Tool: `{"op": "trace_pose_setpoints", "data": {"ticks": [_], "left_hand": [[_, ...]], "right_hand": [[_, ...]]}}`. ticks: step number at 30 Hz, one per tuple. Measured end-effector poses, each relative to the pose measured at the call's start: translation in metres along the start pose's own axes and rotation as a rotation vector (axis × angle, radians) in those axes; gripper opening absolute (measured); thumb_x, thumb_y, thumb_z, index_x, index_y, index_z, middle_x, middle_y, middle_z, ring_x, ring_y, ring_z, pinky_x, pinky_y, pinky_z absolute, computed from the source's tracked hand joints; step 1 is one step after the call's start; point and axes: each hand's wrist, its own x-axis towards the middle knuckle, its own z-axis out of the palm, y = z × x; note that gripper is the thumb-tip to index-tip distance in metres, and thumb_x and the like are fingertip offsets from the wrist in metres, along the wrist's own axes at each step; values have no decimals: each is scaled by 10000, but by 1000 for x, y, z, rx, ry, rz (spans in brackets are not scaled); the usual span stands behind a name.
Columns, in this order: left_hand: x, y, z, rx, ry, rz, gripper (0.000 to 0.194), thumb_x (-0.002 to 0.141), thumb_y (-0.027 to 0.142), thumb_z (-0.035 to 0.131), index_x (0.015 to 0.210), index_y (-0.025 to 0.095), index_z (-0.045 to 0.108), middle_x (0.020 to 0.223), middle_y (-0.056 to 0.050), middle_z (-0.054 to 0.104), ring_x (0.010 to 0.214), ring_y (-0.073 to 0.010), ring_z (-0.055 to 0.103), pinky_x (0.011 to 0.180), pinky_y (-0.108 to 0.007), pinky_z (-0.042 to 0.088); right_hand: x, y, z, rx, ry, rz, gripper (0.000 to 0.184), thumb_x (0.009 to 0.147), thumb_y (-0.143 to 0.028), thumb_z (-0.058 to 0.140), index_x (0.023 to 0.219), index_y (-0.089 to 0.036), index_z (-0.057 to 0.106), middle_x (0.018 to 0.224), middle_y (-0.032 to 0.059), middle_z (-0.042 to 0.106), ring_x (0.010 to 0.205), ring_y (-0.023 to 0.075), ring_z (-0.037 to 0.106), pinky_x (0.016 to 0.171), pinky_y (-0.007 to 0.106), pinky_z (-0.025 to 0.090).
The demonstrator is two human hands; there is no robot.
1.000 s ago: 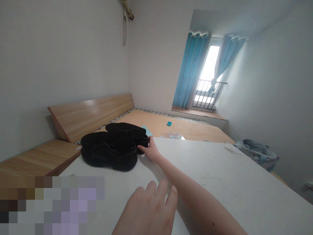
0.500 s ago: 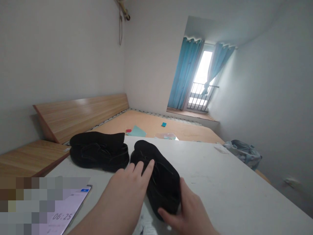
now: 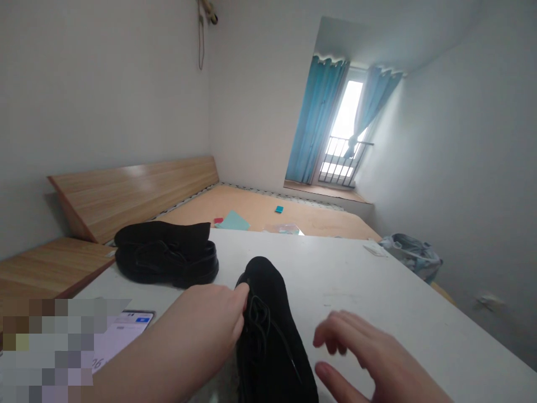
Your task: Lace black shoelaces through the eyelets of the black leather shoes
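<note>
The lower picture edge cuts off the heel end of our near black lace-up shoe point(image 3: 272, 330), which is toe-away over the white table point(image 3: 377, 296); whether it rests there is hard to tell. Our left hand point(image 3: 216, 313) reaches in from the lower left, back of the hand up, fingers bent in and gripping the shoe's left side by the laces point(image 3: 258, 313), most fingertips hidden. Our right hand point(image 3: 369, 352) hangs just beside the other flank, thumb and curled fingers wide apart around nothing. Left of these, the far black lace-up shoe point(image 3: 163, 266) has a flat black piece over its opening, hiding the inside. Blurry blocks cover part of the phone point(image 3: 130, 330). At the table's far right corner, we cannot make out what the grey-blue basket point(image 3: 413, 254) holds.
</note>
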Motion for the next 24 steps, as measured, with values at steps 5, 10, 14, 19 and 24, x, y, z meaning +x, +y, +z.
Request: {"op": "trace_pose_setpoints", "data": {"ticks": [5, 10, 14, 19, 24], "left_hand": [[-2, -3, 1, -4, 15, -32, 323, 889, 131, 354, 1025, 159, 645, 875, -123, 775, 786, -295, 746, 645, -361, 545], [-1, -4, 5, 7, 9, -40, 344, 905, 133, 322, 1031, 154, 642, 883, -131, 774, 774, -297, 745, 643, -370, 542], [0, -6, 5, -4, 30, -19, 326, 916, 156, 340, 1052, 157, 637, 882, -124, 770, 774, -292, 744, 639, -356, 535], [0, -2, 1, -28, -17, -55, 300, 882, 130, 396, 1003, 158, 669, 869, -114, 759, 769, -260, 730, 667, -333, 529], [3, 3, 4, 28, 80, -28, 311, 845, 125, 423, 898, 162, 727, 984, -122, 701, 883, -262, 677, 746, -369, 539]], "right_hand": [[53, -36, 14, -255, 33, -118, 370, 733, -529, 738, 919, -210, 713, 965, 138, 673, 922, 356, 582, 781, 511, 498], [83, -44, 35, -355, -194, -121, 212, 777, -325, 704, 875, -139, 727, 990, 168, 652, 1017, 363, 537, 890, 519, 452], [88, -37, 10, -49, -259, -115, 169, 876, -244, 541, 789, -213, 682, 975, 73, 655, 1002, 269, 560, 972, 477, 419], [90, 0, -43, 306, 26, 100, 290, 905, -376, 435, 951, -256, 695, 1038, 54, 680, 1088, 260, 587, 963, 410, 445], [93, 49, -65, 40, -213, 223, 340, 897, -438, 448, 980, -234, 707, 959, 71, 719, 924, 255, 642, 837, 375, 473]]}}
